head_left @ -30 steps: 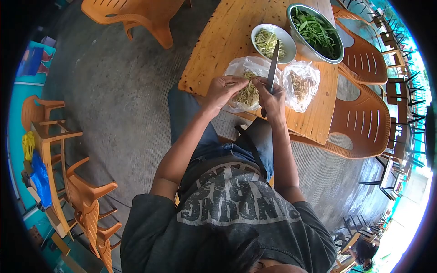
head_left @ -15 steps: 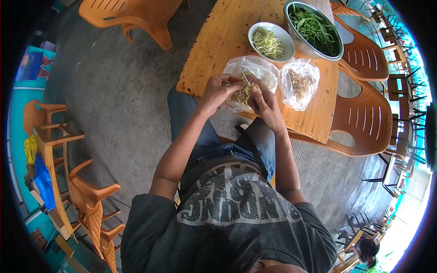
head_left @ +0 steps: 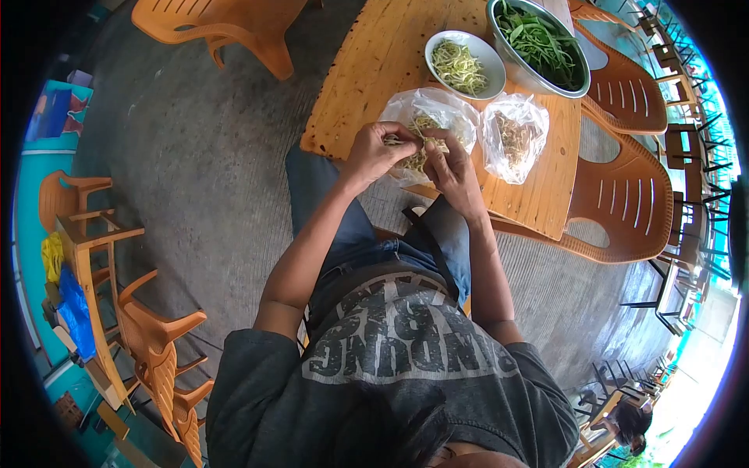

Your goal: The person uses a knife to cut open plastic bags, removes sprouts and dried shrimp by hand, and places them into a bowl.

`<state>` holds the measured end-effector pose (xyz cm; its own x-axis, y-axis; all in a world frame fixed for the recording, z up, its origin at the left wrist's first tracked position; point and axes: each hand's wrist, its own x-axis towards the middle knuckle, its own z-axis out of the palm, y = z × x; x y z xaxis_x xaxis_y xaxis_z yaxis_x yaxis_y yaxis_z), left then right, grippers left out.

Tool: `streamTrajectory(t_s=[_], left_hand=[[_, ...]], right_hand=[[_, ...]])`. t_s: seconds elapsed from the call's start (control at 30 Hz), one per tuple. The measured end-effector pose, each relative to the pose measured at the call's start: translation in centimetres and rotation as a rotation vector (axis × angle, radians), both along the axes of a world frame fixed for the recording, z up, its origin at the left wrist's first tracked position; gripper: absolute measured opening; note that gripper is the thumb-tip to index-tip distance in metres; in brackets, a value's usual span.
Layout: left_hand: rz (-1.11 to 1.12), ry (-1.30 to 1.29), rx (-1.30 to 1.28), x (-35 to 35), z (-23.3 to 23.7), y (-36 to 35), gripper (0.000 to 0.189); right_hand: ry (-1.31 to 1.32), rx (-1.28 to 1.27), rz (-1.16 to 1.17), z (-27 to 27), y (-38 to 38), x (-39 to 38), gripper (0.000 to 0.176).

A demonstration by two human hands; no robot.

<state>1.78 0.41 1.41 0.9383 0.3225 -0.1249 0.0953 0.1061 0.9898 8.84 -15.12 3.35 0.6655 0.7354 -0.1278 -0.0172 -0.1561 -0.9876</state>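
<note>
Over an open clear plastic bag [head_left: 468, 117] of bean sprouts, my two hands meet fingertip to fingertip. My left hand [head_left: 376, 154] is closed, with pale bean sprouts showing between its bent fingers and thumb. Thumb and forefinger of my right hand [head_left: 454, 173] pinch at the end of a thin sprout beside the left fingertips; the exact grip is partly hidden. Loose bean sprouts [head_left: 415, 161] lie in the bag beneath the hands. To the right sits a second plastic bag [head_left: 538, 140] with brownish sprout scraps. Behind them stands a white bowl [head_left: 493, 66] holding pale sprouts.
A metal bowl [head_left: 578, 93] of green leaves stands at the back right of the wooden table [head_left: 351, 86]. Orange plastic chairs [head_left: 620, 195] line the table's right side. Another chair [head_left: 234, 23] is on the floor at upper left. A person [head_left: 628, 421] is far off at lower right.
My right forefinger and thumb have shifted slightly and come closer to the left fingertips. The pale sprout that stuck up between the hands no longer shows there. The view has tilted a little.
</note>
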Motion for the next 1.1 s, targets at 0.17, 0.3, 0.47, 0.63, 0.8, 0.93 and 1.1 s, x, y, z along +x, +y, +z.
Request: streamTrajectory(t_s=[0.17,0.3,0.47,0.63,0.8,0.93,1.1], left_hand=[[0.074,0.072,-0.223,-1.1,2.0,1.5,0.017],[0.14,0.035,-0.369,-2.8,0.7,3.1,0.01],[0.195,0.037,-0.708,-4.8,-0.3,2.4,0.011],[0.144,0.122,-0.667,-5.8,-2.2,2.1,0.014],[0.142,0.118,-0.649,-6.6,-2.7,1.5,0.018],[0.174,0.09,-0.711,-7.3,-2.3,1.4,0.011],[0.181,0.149,-0.684,-7.4,-2.9,1.1,0.017]], right_hand=[[-0.129,-0.106,-0.137,0.3,0.5,0.5,0.031],[-0.565,-0.318,-0.189,-0.3,0.5,0.8,0.031],[-0.592,-0.362,-0.23,-1.0,0.8,0.2,0.024],[-0.657,-0.381,-0.157,-0.9,1.4,-0.8,0.02],[-0.639,-0.436,-0.039,-1.5,2.7,-1.5,0.022],[-0.691,-0.532,0.009,-3.1,3.3,-1.5,0.026],[-0.682,-0.67,0.034,-2.8,3.8,-1.4,0.027]])
